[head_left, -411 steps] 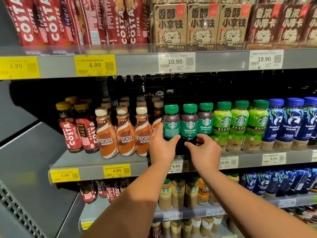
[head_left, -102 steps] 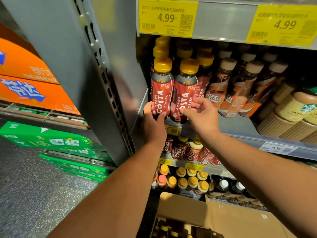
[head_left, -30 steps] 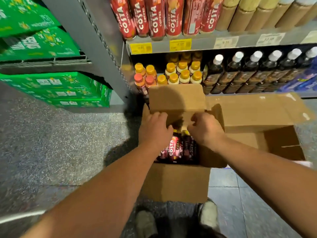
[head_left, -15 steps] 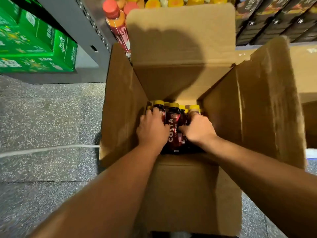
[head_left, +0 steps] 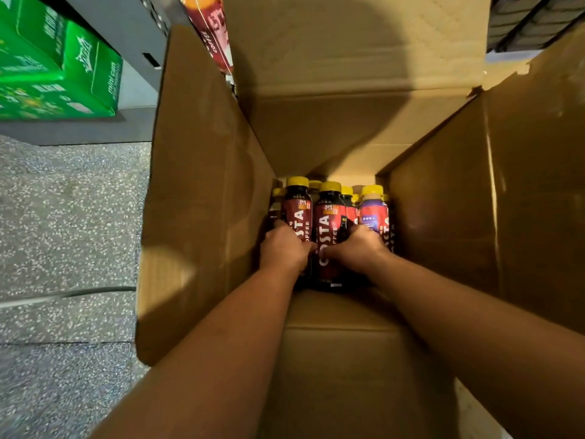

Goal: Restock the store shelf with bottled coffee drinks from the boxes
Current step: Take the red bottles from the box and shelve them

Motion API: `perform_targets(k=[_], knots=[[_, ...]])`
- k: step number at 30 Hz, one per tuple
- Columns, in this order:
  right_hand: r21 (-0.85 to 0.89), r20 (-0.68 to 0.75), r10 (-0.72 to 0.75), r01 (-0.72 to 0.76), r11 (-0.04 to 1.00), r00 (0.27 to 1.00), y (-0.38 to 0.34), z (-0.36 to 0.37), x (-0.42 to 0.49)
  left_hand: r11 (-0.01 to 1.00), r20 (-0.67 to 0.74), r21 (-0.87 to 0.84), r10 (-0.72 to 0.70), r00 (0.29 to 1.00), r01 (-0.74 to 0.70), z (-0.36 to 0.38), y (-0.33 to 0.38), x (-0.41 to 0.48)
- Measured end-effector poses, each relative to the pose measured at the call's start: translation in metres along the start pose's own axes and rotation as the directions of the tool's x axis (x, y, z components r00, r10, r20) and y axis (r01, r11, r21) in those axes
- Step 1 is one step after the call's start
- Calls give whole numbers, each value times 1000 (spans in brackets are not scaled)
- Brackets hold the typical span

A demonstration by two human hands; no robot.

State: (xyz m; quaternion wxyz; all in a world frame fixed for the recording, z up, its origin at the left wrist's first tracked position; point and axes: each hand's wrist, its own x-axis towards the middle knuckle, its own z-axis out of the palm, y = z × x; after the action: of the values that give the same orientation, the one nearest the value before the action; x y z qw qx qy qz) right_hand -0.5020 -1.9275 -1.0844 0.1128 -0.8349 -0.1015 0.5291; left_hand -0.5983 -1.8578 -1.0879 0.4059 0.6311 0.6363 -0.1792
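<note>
Both my arms reach down into an open cardboard box on the floor. Inside stand several red Costa coffee bottles with yellow caps. My left hand grips one Costa bottle at its lower body. My right hand grips a second Costa bottle beside it. Another bottle with a purple-red label stands just right of my right hand. More yellow caps show behind them; the bottles' bases are hidden by my hands.
The box flaps stand up on all sides. A Costa bottle on the low shelf shows above the left flap. Green drink cartons sit at the upper left. Speckled grey floor lies to the left, dark bottles at upper right.
My head has come closer over the box and my hands have sunk lower on the bottles. Earlier I set Costa bottles on the shelf, then reached down into the box.
</note>
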Motion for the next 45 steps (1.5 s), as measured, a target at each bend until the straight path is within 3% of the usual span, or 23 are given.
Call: perform_targets(k=[7,11,21,32,41,45], knots=[[119,42,54,-59,991,998,3,-1,9,992,9,-109,-57,998,57,-1,3,3],[282,101,55,-81,956,993,6,-13,-8,979,10,-200,-37,999,38,-7,9,-15],[452,-91,-181,202,869,979,-24,-94,-108,902,-54,-395,167,984,-175,-72,58,-108],[448,-176,-334,378,811,926,-78,-217,-254,766,-219,-482,366,904,-427,-180,147,-228],[467,-300,-508,589,659,807,-145,-311,-358,663,-338,-516,425,840,-543,-269,220,-312],[439,-280,-595,652,619,753,-168,-343,-394,507,-387,-637,442,809,-581,-299,242,-337]])
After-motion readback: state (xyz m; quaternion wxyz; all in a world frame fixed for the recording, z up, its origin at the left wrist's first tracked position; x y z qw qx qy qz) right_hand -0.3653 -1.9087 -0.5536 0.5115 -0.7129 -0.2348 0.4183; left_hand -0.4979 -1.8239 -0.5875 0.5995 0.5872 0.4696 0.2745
